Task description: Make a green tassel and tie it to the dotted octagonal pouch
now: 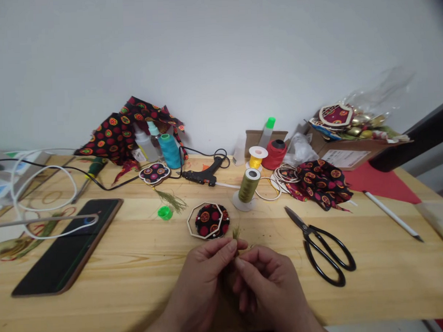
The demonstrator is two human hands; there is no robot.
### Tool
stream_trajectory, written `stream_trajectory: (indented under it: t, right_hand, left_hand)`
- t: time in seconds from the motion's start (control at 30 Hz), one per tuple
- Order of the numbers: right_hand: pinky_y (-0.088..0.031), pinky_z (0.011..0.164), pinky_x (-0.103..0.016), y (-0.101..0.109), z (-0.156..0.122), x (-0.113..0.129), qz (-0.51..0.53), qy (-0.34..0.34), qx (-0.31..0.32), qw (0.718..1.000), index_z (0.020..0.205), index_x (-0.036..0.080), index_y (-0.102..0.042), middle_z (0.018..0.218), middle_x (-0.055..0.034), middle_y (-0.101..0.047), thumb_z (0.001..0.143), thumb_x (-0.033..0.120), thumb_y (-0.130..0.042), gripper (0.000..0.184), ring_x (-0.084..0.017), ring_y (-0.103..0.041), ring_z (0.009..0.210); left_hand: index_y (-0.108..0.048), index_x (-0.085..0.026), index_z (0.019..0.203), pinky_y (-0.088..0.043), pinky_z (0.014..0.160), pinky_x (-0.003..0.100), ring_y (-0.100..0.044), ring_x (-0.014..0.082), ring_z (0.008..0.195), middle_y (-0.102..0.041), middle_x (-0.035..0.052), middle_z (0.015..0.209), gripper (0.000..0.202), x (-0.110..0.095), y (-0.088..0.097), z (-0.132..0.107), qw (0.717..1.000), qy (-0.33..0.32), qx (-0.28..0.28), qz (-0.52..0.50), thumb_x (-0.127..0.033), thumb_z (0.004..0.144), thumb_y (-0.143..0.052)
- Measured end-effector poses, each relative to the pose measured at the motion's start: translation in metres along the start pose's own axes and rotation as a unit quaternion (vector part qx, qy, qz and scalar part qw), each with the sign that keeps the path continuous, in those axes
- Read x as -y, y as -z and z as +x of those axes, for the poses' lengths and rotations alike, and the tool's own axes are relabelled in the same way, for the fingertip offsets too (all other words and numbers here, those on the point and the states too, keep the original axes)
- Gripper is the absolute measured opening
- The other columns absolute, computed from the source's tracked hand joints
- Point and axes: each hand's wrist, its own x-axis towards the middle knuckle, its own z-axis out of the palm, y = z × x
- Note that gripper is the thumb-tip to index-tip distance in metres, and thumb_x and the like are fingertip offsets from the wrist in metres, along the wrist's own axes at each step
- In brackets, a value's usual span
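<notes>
My left hand (pixel 206 266) pinches a small tuft of olive-green thread (pixel 236 232), whose frayed ends stick up above the fingertips. Right beside it, my right hand (pixel 267 278) is closed, thumb against forefinger, at the lower part of the same tuft; the fingers hide what lies between them. Just beyond the hands sits a dark patterned fabric disc (pixel 209 219) with a pale octagonal frame (pixel 190 228) over it. A spool of olive thread (pixel 249 187) stands upright behind. Black-handled scissors (pixel 320 247) lie to the right of my right hand, slightly parted.
A phone (pixel 70 246) and looped white cable (pixel 43 167) lie on the left. Farther back are a green cap (pixel 165 213), a flower-shaped piece (pixel 154 173) with a tassel, a glue gun (pixel 203 175), a teal spool (pixel 170 152), a red spool (pixel 275 156) and a white pen (pixel 392 214).
</notes>
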Motion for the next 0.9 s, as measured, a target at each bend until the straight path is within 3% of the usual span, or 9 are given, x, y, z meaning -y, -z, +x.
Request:
stream_trajectory:
  t: [0.13,0.57,0.73,0.83,0.9]
  right_hand:
    - [-0.030,0.031,-0.013,0.000,0.000,0.000,-0.011,-0.006,0.007,1.000,0.065,0.015,-0.056,0.046,0.0033,-0.058,0.064,0.058,-0.072,0.046,-0.005,-0.047,0.030]
    - [-0.029,0.030,-0.014,-0.001,0.000,0.001,-0.034,-0.026,0.013,0.999,0.064,0.016,-0.054,0.044,0.0042,-0.056,0.060,0.065,-0.070,0.052,-0.005,-0.044,0.028]
    - [-0.037,0.034,-0.018,0.002,-0.002,0.003,-0.045,-0.031,0.029,0.998,0.067,0.015,-0.058,0.049,0.0020,-0.058,0.061,0.064,-0.070,0.051,-0.007,-0.049,0.033]
    - [-0.046,0.045,-0.023,0.012,-0.005,0.011,-0.116,0.025,0.035,0.992,0.072,0.015,-0.066,0.058,-0.0020,-0.064,0.072,0.053,-0.067,0.038,-0.012,-0.057,0.046]
    - [-0.050,0.057,-0.027,0.020,-0.006,0.018,-0.204,0.125,-0.006,0.971,0.076,0.018,-0.071,0.067,-0.0045,-0.068,0.079,0.041,-0.064,0.024,-0.016,-0.062,0.060]
  left_hand:
    - [-0.077,-0.012,0.075,-0.039,0.045,0.020,-0.051,0.0098,0.045,-0.064,0.0012,0.053,0.020,-0.002,-0.002,-0.002,1.000,0.005,0.015,-0.008,-0.032,0.071,-0.076]
    - [-0.076,-0.014,0.072,-0.040,0.048,0.019,-0.053,0.0096,0.047,-0.064,0.0007,0.055,0.017,-0.001,-0.004,-0.005,1.000,0.004,-0.001,-0.010,-0.031,0.069,-0.077]
    - [-0.075,-0.014,0.068,-0.040,0.051,0.019,-0.053,0.0098,0.052,-0.067,0.0016,0.062,0.016,-0.002,-0.003,-0.004,1.000,-0.005,0.002,0.008,-0.030,0.068,-0.078]
    - [-0.077,-0.015,0.069,-0.043,0.061,0.022,-0.058,0.0137,0.064,-0.071,0.0028,0.068,0.015,-0.003,-0.003,-0.004,0.999,-0.026,-0.025,0.029,-0.030,0.065,-0.080]
    - [-0.078,-0.017,0.069,-0.043,0.066,0.023,-0.060,0.0155,0.069,-0.073,0.0028,0.069,0.013,-0.004,-0.003,-0.004,0.997,-0.038,-0.040,0.048,-0.029,0.064,-0.080]
